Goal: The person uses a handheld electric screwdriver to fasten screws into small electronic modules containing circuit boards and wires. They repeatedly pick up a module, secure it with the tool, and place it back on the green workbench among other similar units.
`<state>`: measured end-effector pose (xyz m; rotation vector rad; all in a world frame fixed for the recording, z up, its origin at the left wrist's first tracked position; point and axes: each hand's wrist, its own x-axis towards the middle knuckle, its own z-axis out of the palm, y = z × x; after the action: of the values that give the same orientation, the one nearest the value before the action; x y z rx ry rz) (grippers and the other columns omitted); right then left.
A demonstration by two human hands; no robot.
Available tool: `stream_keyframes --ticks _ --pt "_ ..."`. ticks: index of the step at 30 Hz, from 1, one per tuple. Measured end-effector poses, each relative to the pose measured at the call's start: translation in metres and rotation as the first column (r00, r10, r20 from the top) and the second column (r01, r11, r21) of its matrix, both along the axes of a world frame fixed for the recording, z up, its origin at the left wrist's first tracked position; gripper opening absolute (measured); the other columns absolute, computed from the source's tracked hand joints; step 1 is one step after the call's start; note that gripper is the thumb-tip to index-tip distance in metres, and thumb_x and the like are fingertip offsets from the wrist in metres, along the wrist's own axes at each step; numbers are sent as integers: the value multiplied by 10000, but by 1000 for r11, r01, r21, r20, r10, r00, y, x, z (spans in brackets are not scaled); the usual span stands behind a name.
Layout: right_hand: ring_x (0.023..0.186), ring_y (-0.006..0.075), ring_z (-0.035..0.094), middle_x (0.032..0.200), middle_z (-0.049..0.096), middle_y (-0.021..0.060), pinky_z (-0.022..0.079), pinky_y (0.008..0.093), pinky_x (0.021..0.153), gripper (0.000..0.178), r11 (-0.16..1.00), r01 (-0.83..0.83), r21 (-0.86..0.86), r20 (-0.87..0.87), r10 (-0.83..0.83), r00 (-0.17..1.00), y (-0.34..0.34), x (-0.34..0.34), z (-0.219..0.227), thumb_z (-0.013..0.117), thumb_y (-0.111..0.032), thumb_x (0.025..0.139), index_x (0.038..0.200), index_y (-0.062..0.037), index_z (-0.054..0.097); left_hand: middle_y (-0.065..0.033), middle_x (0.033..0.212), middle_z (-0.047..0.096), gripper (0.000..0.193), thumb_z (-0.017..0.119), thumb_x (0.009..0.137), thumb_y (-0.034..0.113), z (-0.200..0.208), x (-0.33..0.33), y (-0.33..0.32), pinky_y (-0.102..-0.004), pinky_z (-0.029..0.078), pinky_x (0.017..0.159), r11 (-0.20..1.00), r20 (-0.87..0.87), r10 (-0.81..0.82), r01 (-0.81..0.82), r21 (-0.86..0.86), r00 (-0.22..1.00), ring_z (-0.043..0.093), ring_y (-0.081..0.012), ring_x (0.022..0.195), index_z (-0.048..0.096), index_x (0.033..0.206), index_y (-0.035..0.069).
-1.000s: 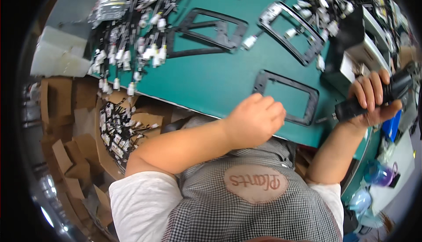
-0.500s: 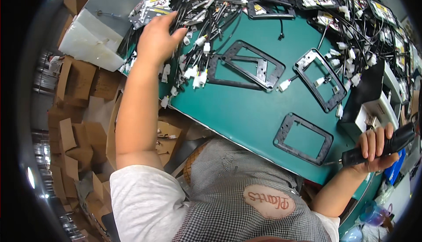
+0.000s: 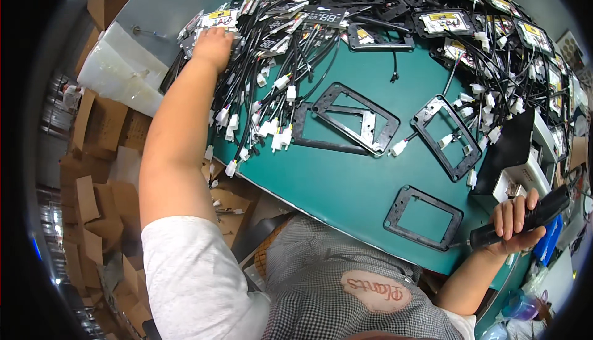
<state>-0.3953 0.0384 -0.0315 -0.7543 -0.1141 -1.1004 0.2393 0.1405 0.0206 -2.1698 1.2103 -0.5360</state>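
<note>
At the far left of the table, my left hand (image 3: 213, 48) has its fingers curled over a dark display board (image 3: 189, 46) in a pile of wired boards; its thumb is hidden. My right hand (image 3: 516, 222) grips a black electric screwdriver (image 3: 485, 236) at the right edge, its tip pointing left. Close to that tip lies a black rectangular frame (image 3: 395, 210). Two more frames overlap in the middle, the upper one a black frame (image 3: 389, 116) lying across the other. Another black frame (image 3: 454, 162) rests to their right, with white connectors showing through its opening.
Black cables with white connectors (image 3: 272, 127) spread from the board pile. Wired display units (image 3: 446, 22) are heaped along the far right. A black and white box (image 3: 516, 155) stands near my right hand. Cardboard boxes (image 3: 102, 204) sit on the floor at left, below the green table (image 3: 321, 185).
My left hand has moved left onto the display board, and its fingers have drawn together. The right hand keeps its grip on the screwdriver. The whole view has shifted slightly.
</note>
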Motion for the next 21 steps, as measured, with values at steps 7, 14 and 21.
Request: stream_keyframes --ticks 7,14,21 --pt "488 101 543 685 527 8 492 260 477 478 999 18 -32 -6 -18 1000 4 1 4 749 -351 865 1042 -72 403 -153 1111 632 574 783 725 264 98 -1 17 -443 481 927 814 278 -237 347 -466 931 594 -341 1068 578 1250 157" --pt "498 96 530 687 515 2 479 254 495 488 999 -26 -33 26 27 999 8 2 6 746 -359 866 1063 -61 413 -248 1130 608 612 749 809 378 199 -50 75 -432 519 922 434 476 -287 556 -709 831 601 -330 1049 528 1156 -76" --pt "551 103 488 728 489 0 433 272 539 515 995 -85 -44 65 88 994 5 -6 5 728 -391 874 1124 -53 430 -157 1227 614 571 678 868 295 224 -18 134 -312 440 990 183 7 -712 196 -963 703 587 -200 1149 516 1267 -79"
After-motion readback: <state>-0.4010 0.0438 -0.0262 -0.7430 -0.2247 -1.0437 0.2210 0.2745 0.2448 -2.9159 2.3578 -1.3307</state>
